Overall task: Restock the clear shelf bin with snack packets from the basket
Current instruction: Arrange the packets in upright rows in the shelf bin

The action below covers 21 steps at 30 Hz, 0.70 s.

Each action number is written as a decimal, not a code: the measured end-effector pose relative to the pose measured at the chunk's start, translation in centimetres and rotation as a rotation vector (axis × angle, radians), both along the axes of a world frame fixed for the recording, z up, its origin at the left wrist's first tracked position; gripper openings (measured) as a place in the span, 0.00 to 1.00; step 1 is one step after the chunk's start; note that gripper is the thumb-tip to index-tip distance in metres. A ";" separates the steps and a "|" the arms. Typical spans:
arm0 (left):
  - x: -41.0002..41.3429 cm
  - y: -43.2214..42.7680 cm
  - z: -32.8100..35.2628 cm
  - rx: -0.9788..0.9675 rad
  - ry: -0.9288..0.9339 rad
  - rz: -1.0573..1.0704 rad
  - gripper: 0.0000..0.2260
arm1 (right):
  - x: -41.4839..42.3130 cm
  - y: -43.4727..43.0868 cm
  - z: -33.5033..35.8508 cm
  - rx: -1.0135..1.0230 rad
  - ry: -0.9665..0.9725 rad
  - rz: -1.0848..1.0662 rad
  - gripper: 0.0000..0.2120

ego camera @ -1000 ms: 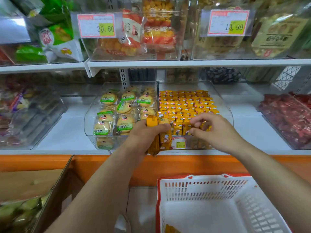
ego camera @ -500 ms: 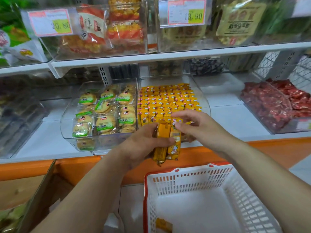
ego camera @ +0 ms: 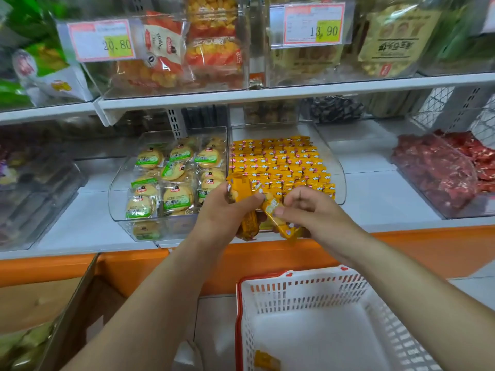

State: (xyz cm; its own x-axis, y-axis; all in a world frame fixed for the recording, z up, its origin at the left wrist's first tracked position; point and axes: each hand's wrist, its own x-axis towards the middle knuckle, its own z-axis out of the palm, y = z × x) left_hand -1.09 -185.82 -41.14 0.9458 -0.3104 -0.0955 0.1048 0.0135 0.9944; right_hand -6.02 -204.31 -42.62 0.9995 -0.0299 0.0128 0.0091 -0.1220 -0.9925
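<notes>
Shop shelving in white with an orange front edge fills the view. On the lower shelf (ego camera: 375, 210) sits the clear shelf bin (ego camera: 340, 188), on the far side of both hands. It is already packed with tidy rows of orange snack packets (ego camera: 281, 162).

The left hand (ego camera: 225, 212) is curled round a handful of packets (ego camera: 239, 187), held upright in a loose bunch just in front of the bin's near lip. The right hand (ego camera: 318, 212) pinches a single packet (ego camera: 288, 228) between thumb and fingertips, tilted, with its top end against the bunch. Below, near the person, stands the white basket (ego camera: 308, 289) with red trim. Only one loose packet (ego camera: 266, 360) shows on its floor.

These packets look small, long and very light, in glossy film that is probably slick and crinkly. What is inside, and whether it is brittle, cannot be told, so a hard squeeze seems unwise. The best hold is likely a pinch across the middle of the long sides, since the crimped ends would flex and slip. A bunch held like this can fan out and shed one, so feeding them in singly suits the neat rows.

To the left, a neighbouring bin holds round cakes (ego camera: 171, 178) in green-labelled wrappers. Red-wrapped goods (ego camera: 439, 170) fill a bin at the right.
</notes>
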 end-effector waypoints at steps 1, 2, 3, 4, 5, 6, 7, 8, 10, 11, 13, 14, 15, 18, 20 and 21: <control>0.1 0.1 0.0 0.017 -0.015 -0.009 0.05 | 0.1 0.3 -0.1 -0.051 -0.020 -0.021 0.08; 0.1 0.3 0.1 0.031 -0.022 -0.028 0.06 | 0.2 0.5 -0.2 -0.076 -0.035 -0.032 0.09; 0.1 0.6 0.2 0.049 -0.024 -0.052 0.06 | 0.3 0.5 -0.1 -0.076 -0.043 -0.029 0.08; 0.2 0.9 0.4 0.069 -0.027 -0.077 0.07 | 0.3 0.5 0.0 -0.058 -0.041 -0.009 0.07; 0.3 1.4 0.6 0.093 -0.030 -0.091 0.07 | 0.4 0.4 0.2 -0.034 -0.029 0.010 0.08; 0.6 2.0 0.7 0.138 -0.047 -0.086 0.06 | 0.7 0.2 0.4 -0.019 -0.015 0.008 0.13; 0.8 2.6 0.8 0.208 -0.086 -0.066 0.07 | 1.1 0.1 0.7 -0.022 -0.007 -0.020 0.18; 1.0 3.3 0.9 0.282 -0.136 -0.045 0.09 | 1.7 0.0 0.9 -0.055 -0.012 -0.072 0.22; 1.2 4.3 0.8 0.367 -0.216 -0.021 0.11 | 3.2 0.0 1.5 -0.152 -0.044 -0.159 0.25; 1.2 4.6 0.9 0.393 -0.244 -0.015 0.11 | 3.9 0.3 1.8 -0.187 -0.064 -0.188 0.23; 1.2 5.0 0.6 0.468 -0.286 0.021 0.19 | 5.7 0.9 1.9 -0.239 -0.126 -0.235 0.20; 1.3 5.3 0.4 0.509 -0.307 0.045 0.22 | 6.8 1.2 1.8 -0.284 -0.159 -0.249 0.19; 1.4 5.5 0.3 0.539 -0.324 0.070 0.25 | 7.7 1.5 1.6 -0.341 -0.178 -0.244 0.20; 1.8 6.1 -0.1 0.544 -0.329 0.141 0.28 | 10.2 2.2 0.7 -0.529 -0.155 -0.116 0.20; 2.0 6.4 -0.1 0.542 -0.346 0.175 0.27 | 11.2 2.4 -0.1 -0.686 -0.126 -0.024 0.19; 2.1 6.4 -0.1 0.545 -0.356 0.182 0.27 | 11.5 2.4 -0.4 -0.770 -0.114 0.012 0.18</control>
State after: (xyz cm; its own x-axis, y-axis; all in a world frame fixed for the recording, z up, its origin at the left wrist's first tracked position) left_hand 1.05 -179.39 -41.27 0.9813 -0.1386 0.1337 -0.1866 -0.5137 0.8374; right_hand 5.51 -201.93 -43.03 0.9909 0.0402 0.1281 0.1118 -0.7759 -0.6209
